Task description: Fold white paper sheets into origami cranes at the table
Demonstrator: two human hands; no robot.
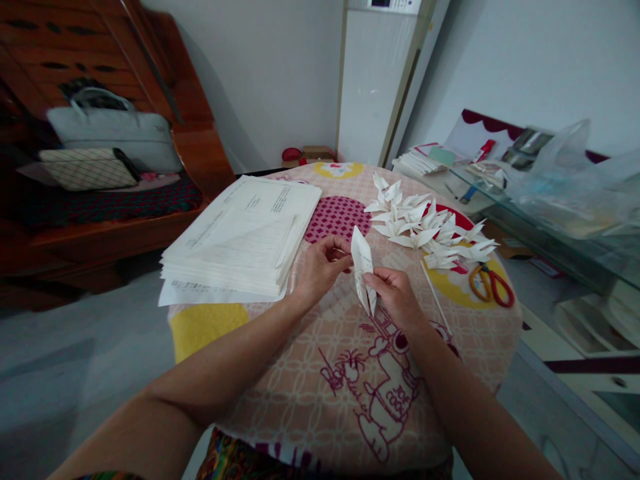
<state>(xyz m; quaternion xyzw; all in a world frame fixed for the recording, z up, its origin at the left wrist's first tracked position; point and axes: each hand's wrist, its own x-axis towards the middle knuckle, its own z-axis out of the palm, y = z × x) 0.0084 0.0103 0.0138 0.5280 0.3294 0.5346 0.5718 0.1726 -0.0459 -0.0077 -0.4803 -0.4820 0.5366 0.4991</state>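
Observation:
A narrow piece of folded white paper (362, 263), pointed at the top and split into two points below, stands upright between my hands. My right hand (397, 290) pinches its lower right side between thumb and fingers. At its left edge, the curled thumb and fingers of my left hand (325, 265) are closed together on the paper; the exact contact is partly hidden. Beyond my right hand lies a cluster of folded white paper pieces (415, 217) with pointed tips. A thick stack of printed paper sheets (240, 227) sits to the left of my left hand.
Scissors (493, 285) with orange and red handles lie near the right edge of the round, patterned cloth-covered table (310, 380). A thin white stick (436, 297) rests by my right forearm. A glass shelf (560, 233) with plastic bags stands right; a wooden bench (185, 147) with bags stands left.

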